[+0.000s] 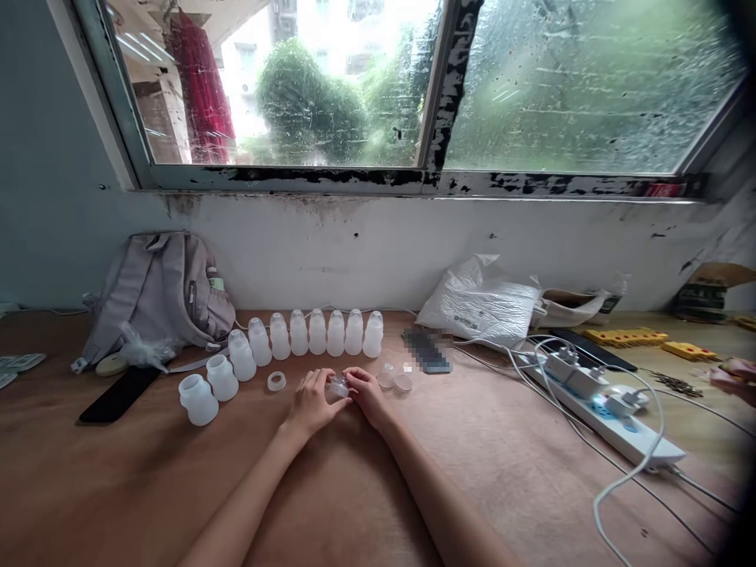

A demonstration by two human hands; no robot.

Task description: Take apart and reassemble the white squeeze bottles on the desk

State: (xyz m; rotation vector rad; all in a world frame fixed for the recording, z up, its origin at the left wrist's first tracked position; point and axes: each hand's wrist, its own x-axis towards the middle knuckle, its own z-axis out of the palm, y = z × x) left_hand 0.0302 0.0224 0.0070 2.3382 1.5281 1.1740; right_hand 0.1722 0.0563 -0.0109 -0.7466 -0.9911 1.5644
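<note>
1. Both forearms reached forward over the brown worktop [366, 504] and met near its middle, wrists low, palms turned inward toward each other.
2. Left hand [311, 403] lay knuckles up, fingers curled round the left side of a small clear cap [339, 386].
3. Right hand [366, 394] mirrored it, fingers pinched on the cap's right side; fingertips of both hands almost met over it.
4. The cap was held between the two hands just above or on the worktop; cannot tell which, as the fingers hid its base.
5. A curved row of white bottles [317, 332] stood upright behind the hands, running left and toward the camera, ending in two open-necked bottles [198, 399] without tops.
6. A white ring [276, 381] lay flat left of the left hand, apart from it.
7. Two more clear caps [394, 381] sat just right of the right hand, not touching it.
8. A grey backpack [159, 291] leaned on the wall at far left; a black phone [118, 395] lay flat in front of it.
9. A blurred dark flat item [426, 350] lay behind the loose caps.
10. A white plastic bag [481, 303] sat against the wall at right.
11. A white power strip [602, 409] with plugs and trailing white cables lay at right, well apart from the hands.
12. Another person's hand [735, 378] showed at the far right edge.
13. Nothing stood between the hands and the bottle row.
</note>
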